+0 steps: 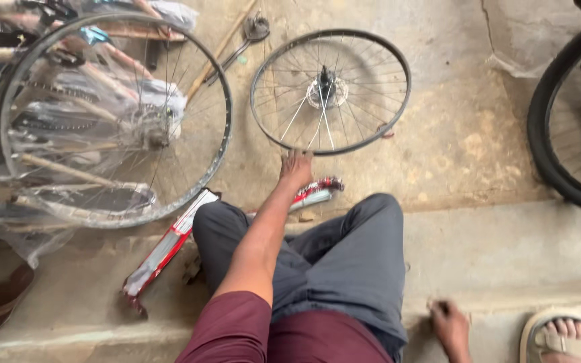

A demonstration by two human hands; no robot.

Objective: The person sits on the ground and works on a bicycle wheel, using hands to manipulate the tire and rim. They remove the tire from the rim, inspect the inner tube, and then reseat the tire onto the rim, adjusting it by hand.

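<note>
While the bare spoked wheel (pixel 330 91) lies flat at upper centre (light, stiff, probably best gripped at its rim), the left hand (pixel 296 168) reaches open-fingered to its near edge; the right hand (pixel 450 326), lower right, looks blurred, grip unclear.

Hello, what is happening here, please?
A person sits on a concrete step with legs stretched forward. The left hand reaches out to the rim of a small spoked wheel lying flat on the floor. The right hand rests on the step beside a sandalled foot. A larger wheel lies to the left over plastic-wrapped bicycle parts. A red and white packet lies under the left leg.
</note>
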